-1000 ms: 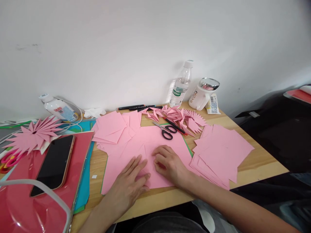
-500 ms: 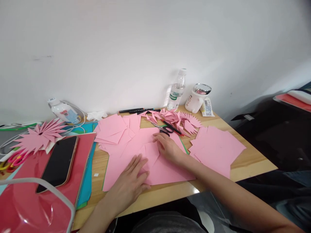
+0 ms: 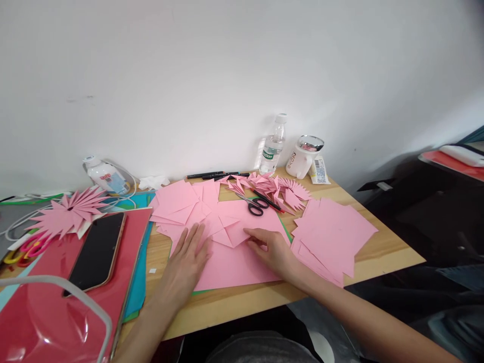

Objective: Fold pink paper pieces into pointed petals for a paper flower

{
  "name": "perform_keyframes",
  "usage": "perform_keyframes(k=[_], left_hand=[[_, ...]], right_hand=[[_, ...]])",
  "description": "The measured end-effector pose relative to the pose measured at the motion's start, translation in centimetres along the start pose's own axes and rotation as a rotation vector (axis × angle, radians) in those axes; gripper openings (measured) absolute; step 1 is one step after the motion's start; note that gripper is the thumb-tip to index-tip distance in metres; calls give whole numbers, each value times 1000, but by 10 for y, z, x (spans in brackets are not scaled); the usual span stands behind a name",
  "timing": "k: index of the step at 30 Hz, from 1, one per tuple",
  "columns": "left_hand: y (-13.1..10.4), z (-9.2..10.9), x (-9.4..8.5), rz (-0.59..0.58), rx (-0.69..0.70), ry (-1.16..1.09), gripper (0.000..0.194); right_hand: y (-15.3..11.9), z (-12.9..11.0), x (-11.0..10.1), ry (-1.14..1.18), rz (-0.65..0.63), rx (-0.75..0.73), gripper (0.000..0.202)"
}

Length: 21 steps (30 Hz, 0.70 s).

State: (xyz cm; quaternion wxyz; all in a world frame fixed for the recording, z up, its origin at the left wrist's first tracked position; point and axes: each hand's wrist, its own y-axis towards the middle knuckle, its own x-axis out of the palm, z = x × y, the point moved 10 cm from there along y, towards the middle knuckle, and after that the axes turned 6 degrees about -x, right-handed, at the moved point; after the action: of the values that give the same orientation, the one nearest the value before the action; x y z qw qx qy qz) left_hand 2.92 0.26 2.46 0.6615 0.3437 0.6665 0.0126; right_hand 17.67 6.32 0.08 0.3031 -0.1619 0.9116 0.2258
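Note:
A small pink paper with folded flaps [image 3: 231, 233] lies on a large pink sheet [image 3: 234, 272] in the middle of the desk. My left hand [image 3: 191, 259] rests flat on the large sheet, fingers apart, left of the folded paper. At the folded paper's right corner, my right hand [image 3: 270, 248] has its thumb and fingertips pressed together on the edge. Pink squares [image 3: 176, 201] are piled behind my left hand, and another pile [image 3: 333, 232] sits to the right. Black-handled scissors [image 3: 257, 205] lie behind the folded paper.
Folded pink pieces [image 3: 280, 189] and dark pens [image 3: 217, 175] lie along the wall. A water bottle [image 3: 273, 146] and a white mug [image 3: 302, 159] stand behind them. On the left are a phone [image 3: 96, 252], a red folder [image 3: 128, 252] and a pink paper pinwheel [image 3: 70, 212].
My left hand has moved left off the folded paper. My right hand has come nearer to me, uncovering the scissors. The folded paper has turned and its flaps now show.

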Motion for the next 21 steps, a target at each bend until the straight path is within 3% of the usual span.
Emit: perform_keyframes(k=[4, 9, 15, 21], left_hand=[[4, 2, 10, -36, -36, -42, 31], [14, 14, 25, -146, 9, -87, 35], [24, 10, 34, -195, -34, -122, 32], [20, 9, 38, -148, -28, -192, 33]], right_hand=[[-13, -28, -1, -212, 109, -201, 22], [-18, -51, 11, -427, 27, -339, 18], [-12, -52, 17, -470, -34, -420, 14], [-11, -48, 17, -375, -83, -504, 18]])
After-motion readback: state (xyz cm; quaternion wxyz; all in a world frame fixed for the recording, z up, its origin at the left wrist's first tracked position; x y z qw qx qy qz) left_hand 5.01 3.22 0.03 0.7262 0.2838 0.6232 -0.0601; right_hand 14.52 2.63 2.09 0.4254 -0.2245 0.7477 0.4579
